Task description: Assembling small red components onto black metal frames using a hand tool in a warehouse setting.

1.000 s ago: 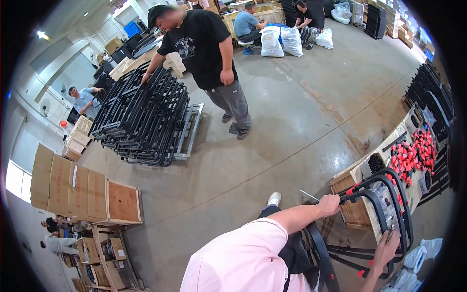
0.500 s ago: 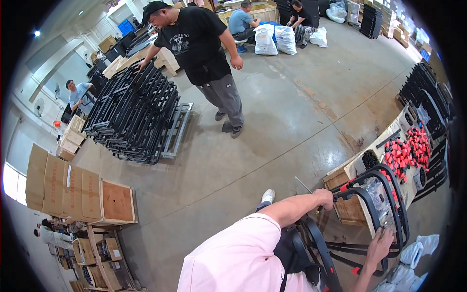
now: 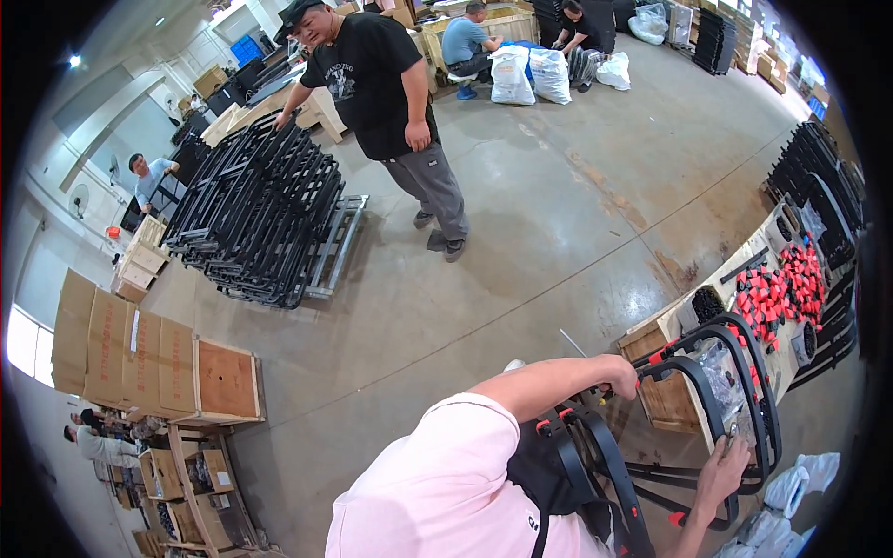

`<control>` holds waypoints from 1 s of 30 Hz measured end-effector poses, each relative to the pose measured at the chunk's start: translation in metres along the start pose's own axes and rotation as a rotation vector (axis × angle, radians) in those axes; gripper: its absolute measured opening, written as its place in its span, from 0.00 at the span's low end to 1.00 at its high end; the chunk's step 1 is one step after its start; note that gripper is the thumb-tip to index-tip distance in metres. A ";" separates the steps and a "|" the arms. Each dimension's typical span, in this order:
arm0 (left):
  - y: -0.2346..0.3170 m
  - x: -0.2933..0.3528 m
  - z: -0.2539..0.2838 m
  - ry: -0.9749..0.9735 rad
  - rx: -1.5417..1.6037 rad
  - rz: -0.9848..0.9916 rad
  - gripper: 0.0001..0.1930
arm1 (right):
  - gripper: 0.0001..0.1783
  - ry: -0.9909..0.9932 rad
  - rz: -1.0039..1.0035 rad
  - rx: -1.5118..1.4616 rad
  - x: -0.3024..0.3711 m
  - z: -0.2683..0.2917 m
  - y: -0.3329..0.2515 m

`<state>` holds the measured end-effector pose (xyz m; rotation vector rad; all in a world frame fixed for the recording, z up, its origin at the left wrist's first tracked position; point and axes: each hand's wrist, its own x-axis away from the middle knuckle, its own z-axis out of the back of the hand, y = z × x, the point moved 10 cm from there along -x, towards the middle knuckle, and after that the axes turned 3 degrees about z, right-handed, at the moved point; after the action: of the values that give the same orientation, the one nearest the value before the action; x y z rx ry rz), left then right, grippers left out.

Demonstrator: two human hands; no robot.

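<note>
At lower right, my left hand [image 3: 618, 376] is closed beside the red-marked end of a bent black tube frame [image 3: 704, 391]. A thin metal shaft [image 3: 572, 342] sticks out past my left forearm, seemingly from a tool in that fist; its grip is mostly hidden. My right hand [image 3: 724, 467] is closed around the lower side of the same frame, with a small shiny piece just above its fingers. More black tubing with red parts [image 3: 609, 465] stands in front of my body, partly covered by my pink sleeve.
A wooden bench [image 3: 665, 395] carries many red and black caps [image 3: 779, 296]. Plastic bags [image 3: 789, 488] lie at lower right. A person in black [image 3: 377, 88] stands beside stacked black frames [image 3: 256, 209] on a metal pallet [image 3: 337, 246]. Cartons [image 3: 126, 349] stand left.
My left forearm and shoulder have shifted a little left and up, covering most of the white shoe. The standing person's head has lifted and turned this way. My right hand stays on the frame.
</note>
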<state>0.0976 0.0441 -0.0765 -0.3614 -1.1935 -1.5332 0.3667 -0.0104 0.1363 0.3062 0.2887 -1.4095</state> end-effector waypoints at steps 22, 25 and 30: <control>-0.019 -0.094 -0.002 0.555 -0.044 -0.328 0.29 | 0.15 0.095 0.076 0.017 -0.022 -0.017 0.012; -0.006 -0.094 -0.001 0.521 -0.065 -0.385 0.30 | 0.16 0.008 -0.014 0.008 -0.028 -0.010 0.019; -0.026 -0.087 0.004 0.522 0.022 -0.329 0.33 | 0.17 -0.058 -0.044 -0.049 -0.032 0.000 0.003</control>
<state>0.1035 0.0929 -0.1527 0.2566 -0.8778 -1.7511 0.3656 0.0197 0.1489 0.2192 0.2829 -1.4500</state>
